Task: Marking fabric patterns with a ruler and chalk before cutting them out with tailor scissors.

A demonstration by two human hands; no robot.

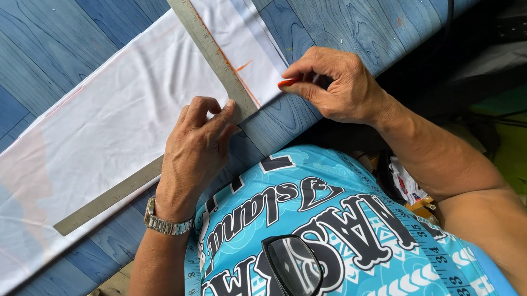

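Grey metal L-shaped square ruler [210,51] lies on the white fabric strip [112,126], corner near the cloth's end, on the blue wood-grain bench [24,52]. Left hand [194,148] presses the ruler's corner flat, fingers bent, fingertips on the metal. Right hand [338,87] pinches a small orange chalk piece [287,82], tip at the fabric edge just beside the ruler. Orange marks run along the ruler's edge. Silver wristwatch [165,222] on left wrist.

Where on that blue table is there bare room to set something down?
Bare blue table lies upper left, above the white fabric, and upper right, past the fabric's end. It is crowded at the near edge: the left hand presses the metal square ruler, the right hand pinches orange chalk.
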